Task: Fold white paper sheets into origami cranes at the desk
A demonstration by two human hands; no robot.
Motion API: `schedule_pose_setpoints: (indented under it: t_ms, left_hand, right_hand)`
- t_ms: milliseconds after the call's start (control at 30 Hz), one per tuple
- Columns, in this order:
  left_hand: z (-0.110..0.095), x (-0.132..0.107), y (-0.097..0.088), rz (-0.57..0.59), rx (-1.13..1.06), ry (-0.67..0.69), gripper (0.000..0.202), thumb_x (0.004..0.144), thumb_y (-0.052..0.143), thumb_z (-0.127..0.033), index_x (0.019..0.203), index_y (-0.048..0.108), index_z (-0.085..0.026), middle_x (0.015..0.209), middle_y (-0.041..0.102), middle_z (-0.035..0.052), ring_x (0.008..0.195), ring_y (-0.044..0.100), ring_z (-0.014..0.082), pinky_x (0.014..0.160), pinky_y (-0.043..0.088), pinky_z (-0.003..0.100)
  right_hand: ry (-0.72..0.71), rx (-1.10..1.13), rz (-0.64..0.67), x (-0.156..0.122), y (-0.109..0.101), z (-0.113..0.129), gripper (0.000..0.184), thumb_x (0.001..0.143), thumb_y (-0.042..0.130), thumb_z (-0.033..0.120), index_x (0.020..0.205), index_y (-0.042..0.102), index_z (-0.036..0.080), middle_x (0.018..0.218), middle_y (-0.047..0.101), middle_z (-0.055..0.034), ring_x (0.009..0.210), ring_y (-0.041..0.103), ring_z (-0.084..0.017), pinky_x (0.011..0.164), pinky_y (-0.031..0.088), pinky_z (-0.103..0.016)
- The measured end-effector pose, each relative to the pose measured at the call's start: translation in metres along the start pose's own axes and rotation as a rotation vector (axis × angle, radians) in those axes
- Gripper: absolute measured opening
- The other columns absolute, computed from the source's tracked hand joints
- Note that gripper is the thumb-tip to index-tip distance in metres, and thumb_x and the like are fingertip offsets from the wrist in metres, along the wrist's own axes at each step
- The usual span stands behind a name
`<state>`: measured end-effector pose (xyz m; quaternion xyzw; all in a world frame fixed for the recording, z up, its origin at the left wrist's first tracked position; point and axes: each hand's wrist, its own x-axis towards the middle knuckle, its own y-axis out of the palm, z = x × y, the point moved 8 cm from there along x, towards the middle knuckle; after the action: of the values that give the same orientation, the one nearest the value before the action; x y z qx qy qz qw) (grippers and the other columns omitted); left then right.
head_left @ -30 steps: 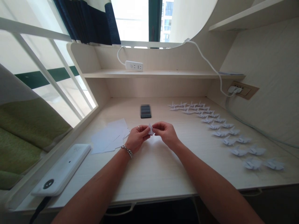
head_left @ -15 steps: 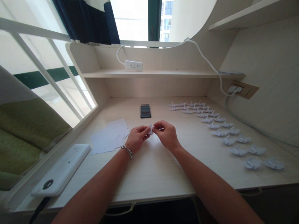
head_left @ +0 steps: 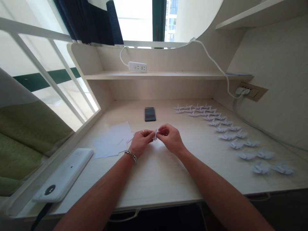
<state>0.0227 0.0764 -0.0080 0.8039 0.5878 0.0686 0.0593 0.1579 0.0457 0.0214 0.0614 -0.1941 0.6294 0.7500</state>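
The small white folded paper piece (head_left: 156, 134) is held just above the pale wooden worktop (head_left: 154, 179), with the fingers of the left hand (head_left: 141, 142) and right hand (head_left: 171, 138) clamped on it. Risk: uneven pinch pressure may skew a crease or tear the fold. Loose white paper sheets (head_left: 112, 141) lie to the left. White folded paper cranes (head_left: 236, 144) stand in rows to the right.

Paper (head_left: 156, 134), sheets (head_left: 112, 141), cranes (head_left: 237, 144): white. Desk (head_left: 156, 173): pale wood grain. Phone (head_left: 149, 114): dark. Bracelet (head_left: 131, 155): silver. Curtain (head_left: 89, 22): navy.
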Motion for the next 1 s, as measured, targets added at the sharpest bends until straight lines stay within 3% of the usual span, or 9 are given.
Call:
schedule_pose_setpoints:
  t_ms: [167, 300, 500, 733, 1000]
  left_hand:
    - [0.001, -0.001, 0.004, 0.003, -0.133, -0.042, 0.032, 0.059, 0.083, -0.038, 0.071, 0.069, -0.012, 0.068, 0.065, 0.0022, 0.064, 0.056, 0.0090, 0.064, 0.046, 0.023]
    - [0.000, -0.002, 0.006, 0.010, -0.173, -0.065, 0.033, 0.058, 0.084, -0.037, 0.072, 0.069, -0.011, 0.068, 0.064, 0.0023, 0.065, 0.057, 0.0092, 0.064, 0.045, 0.022]
    - [0.000, -0.004, 0.004, 0.009, -0.061, -0.054, 0.035, 0.061, 0.082, -0.041, 0.075, 0.069, -0.012, 0.068, 0.064, 0.0024, 0.062, 0.055, 0.0085, 0.061, 0.043, 0.021]
    - [0.002, -0.005, 0.004, 0.013, 0.095, -0.082, 0.037, 0.062, 0.079, -0.045, 0.076, 0.069, -0.012, 0.069, 0.062, 0.0018, 0.061, 0.053, 0.0093, 0.057, 0.045, 0.022]
    - [0.002, -0.004, 0.008, 0.063, 0.000, -0.088, 0.035, 0.059, 0.083, -0.040, 0.075, 0.070, -0.012, 0.071, 0.063, 0.0029, 0.065, 0.056, 0.0103, 0.063, 0.050, 0.025]
  right_hand:
    - [0.036, 0.153, 0.038, 0.004, 0.004, -0.005, 0.024, 0.066, 0.072, 0.025, 0.083, 0.058, 0.017, 0.073, 0.065, -0.0020, 0.067, 0.062, -0.015, 0.062, 0.050, -0.028]
    - [0.022, 0.143, 0.085, 0.005, 0.006, -0.003, 0.020, 0.069, 0.069, 0.023, 0.086, 0.062, 0.016, 0.076, 0.065, -0.0028, 0.069, 0.062, -0.016, 0.063, 0.051, -0.029]
    - [-0.033, -0.057, 0.134, 0.002, 0.005, 0.008, 0.009, 0.074, 0.063, 0.019, 0.082, 0.066, 0.017, 0.077, 0.068, -0.0031, 0.071, 0.063, -0.015, 0.068, 0.051, -0.029]
    - [-0.208, -0.387, 0.152, -0.003, 0.003, 0.022, 0.006, 0.074, 0.060, 0.016, 0.075, 0.065, 0.018, 0.069, 0.067, -0.0007, 0.062, 0.059, -0.013, 0.061, 0.045, -0.024]
    - [-0.319, -0.550, 0.159, -0.006, 0.006, 0.032, 0.011, 0.077, 0.056, 0.013, 0.071, 0.064, 0.018, 0.071, 0.066, -0.0022, 0.063, 0.056, -0.013, 0.062, 0.040, -0.025]
